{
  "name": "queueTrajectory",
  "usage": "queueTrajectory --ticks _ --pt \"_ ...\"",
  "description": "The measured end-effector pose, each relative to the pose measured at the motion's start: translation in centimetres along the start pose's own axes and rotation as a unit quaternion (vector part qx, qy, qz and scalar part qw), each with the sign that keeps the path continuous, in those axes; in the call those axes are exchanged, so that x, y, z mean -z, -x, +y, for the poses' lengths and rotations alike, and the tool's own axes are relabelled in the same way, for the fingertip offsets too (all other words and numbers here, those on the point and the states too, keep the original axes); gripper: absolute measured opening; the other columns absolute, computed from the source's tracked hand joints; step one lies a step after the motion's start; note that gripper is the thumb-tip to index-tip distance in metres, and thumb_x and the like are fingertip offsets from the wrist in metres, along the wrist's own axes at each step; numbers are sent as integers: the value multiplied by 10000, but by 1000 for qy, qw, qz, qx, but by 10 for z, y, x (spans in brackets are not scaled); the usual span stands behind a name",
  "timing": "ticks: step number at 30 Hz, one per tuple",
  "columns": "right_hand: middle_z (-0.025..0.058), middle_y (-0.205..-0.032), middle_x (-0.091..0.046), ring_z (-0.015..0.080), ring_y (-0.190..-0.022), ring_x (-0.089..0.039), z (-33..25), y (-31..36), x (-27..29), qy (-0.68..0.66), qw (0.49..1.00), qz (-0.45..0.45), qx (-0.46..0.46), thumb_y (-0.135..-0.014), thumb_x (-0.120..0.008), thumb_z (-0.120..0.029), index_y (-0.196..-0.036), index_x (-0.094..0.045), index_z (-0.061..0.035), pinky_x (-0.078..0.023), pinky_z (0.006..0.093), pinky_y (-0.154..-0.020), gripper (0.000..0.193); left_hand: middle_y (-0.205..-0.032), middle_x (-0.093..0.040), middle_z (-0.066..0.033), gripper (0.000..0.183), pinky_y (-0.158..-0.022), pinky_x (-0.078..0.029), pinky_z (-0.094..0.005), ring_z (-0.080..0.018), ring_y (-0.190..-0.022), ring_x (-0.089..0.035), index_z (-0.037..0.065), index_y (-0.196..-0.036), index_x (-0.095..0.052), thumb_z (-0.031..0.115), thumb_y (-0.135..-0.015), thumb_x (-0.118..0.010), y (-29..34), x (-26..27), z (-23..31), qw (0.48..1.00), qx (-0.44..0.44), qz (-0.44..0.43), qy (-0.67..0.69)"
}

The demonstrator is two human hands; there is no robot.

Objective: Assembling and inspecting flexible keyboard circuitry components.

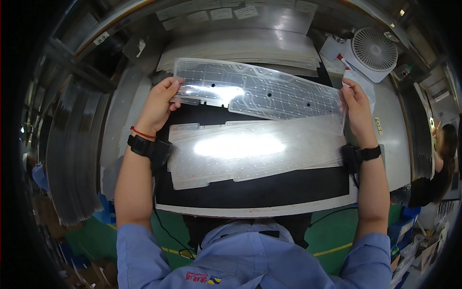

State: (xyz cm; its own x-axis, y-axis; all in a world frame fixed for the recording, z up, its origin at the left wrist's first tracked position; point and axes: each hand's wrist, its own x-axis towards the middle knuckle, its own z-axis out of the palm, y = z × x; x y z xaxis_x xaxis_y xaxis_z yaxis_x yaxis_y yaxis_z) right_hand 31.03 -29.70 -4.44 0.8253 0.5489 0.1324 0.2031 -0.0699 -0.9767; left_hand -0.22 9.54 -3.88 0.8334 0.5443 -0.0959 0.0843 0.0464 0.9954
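Between my hands I hold up a clear plastic circuit sheet (269, 86), long and narrow, printed with fine lines and a few dark dots. My left hand (162, 102) pinches its left end between thumb and fingers. At the other end, my right hand (355, 103) grips the right edge, some of its fingers hidden behind. Below the raised sheet, a pile of similar translucent sheets (211, 166) lies slightly fanned on the black mat (288, 188). Bright glare covers the middle of the pile's top sheet.
Behind the mat lies another stack of sheets (240, 50). A white fan (375, 50) and a red marker (343, 61) are at the back right. Tall stacks of sheets (72, 154) stand on the left. A cable (166, 233) hangs below the table edge. Another person (445, 149) is at the far right.
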Motion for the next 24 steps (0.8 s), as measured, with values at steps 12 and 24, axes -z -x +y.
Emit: queueTrajectory --ticks 12,24 --pt "8 -934 -622 73 -781 -566 3 -3 2 4 999 -31 11 -984 -548 -79 -1341 -537 -52 -470 210 -711 359 -1206 -663 -136 269 -840 -499 -239 -154 -1042 -633 1 -1144 -601 234 -1050 -507 3 13 17 978 -110 172 31" --pt "31 -918 -662 120 -848 -599 -4 7 3 219 948 -201 115 -922 -687 -197 -1125 -663 -22 -487 266 -777 269 -832 -675 -68 166 -546 -446 -314 -179 -667 -618 74 -859 -671 220 -806 -729 195 -190 148 731 -546 -203 -355"
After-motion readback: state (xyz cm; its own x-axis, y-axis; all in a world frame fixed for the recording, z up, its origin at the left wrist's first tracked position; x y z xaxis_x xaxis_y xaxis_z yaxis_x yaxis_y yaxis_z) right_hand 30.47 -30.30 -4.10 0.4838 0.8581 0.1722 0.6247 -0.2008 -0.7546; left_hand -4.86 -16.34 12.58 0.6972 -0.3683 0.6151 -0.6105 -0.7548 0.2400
